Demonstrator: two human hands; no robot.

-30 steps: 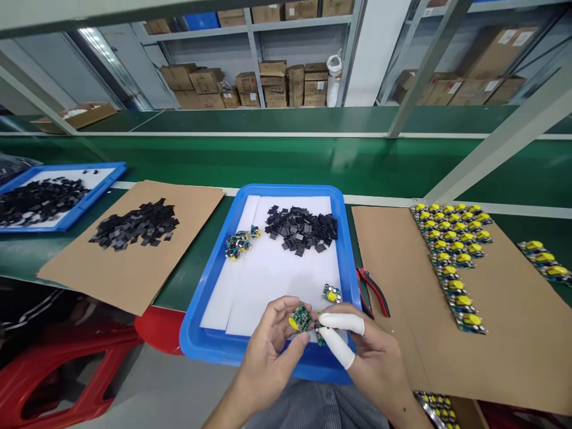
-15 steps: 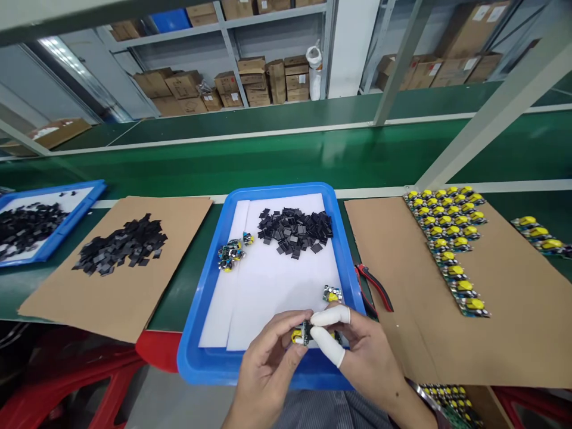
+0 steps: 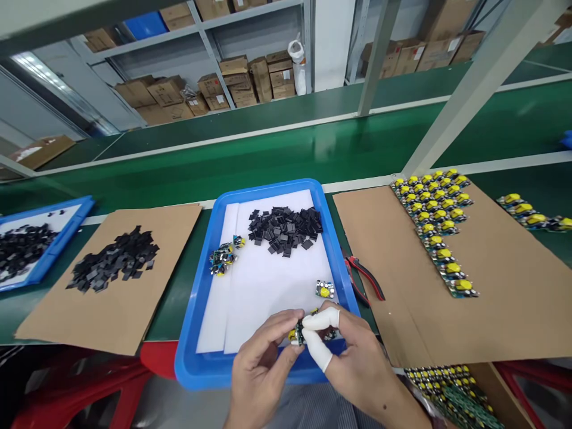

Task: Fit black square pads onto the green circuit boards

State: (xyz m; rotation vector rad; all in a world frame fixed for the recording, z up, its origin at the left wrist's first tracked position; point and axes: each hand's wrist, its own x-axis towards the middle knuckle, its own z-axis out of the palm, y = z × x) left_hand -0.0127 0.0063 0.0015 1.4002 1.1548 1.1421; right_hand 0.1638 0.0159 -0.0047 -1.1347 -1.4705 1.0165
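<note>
My left hand [image 3: 264,363] grips a small circuit board [image 3: 295,335] with a yellow part, held on edge above the near side of the blue tray [image 3: 184,357]. On my right hand [image 3: 355,351], thumb and forefinger wear white finger covers. Their tips pinch at the board's dark right side; whether a separate black piece lies between them is hidden. Another small board [image 3: 325,289] lies flat in the tray beyond my right hand, and more parts are half hidden under that hand. Farther up the tray are a pile of black flat pieces [image 3: 286,229] and a cluster of small boards [image 3: 222,259].
Red-handled pliers [image 3: 367,277] lie right of the tray. Rows of yellow-topped boards [image 3: 440,208] rest on the right cardboard [image 3: 504,322]. The left cardboard [image 3: 89,322] bears black pieces [image 3: 114,259]. A box of boards [image 3: 465,393] sits low right. A slanted post [image 3: 469,83] rises behind.
The whole view has shifted slightly. My right fingertips have closed in on the board, covering more of its dark side; the left hand keeps its hold.
</note>
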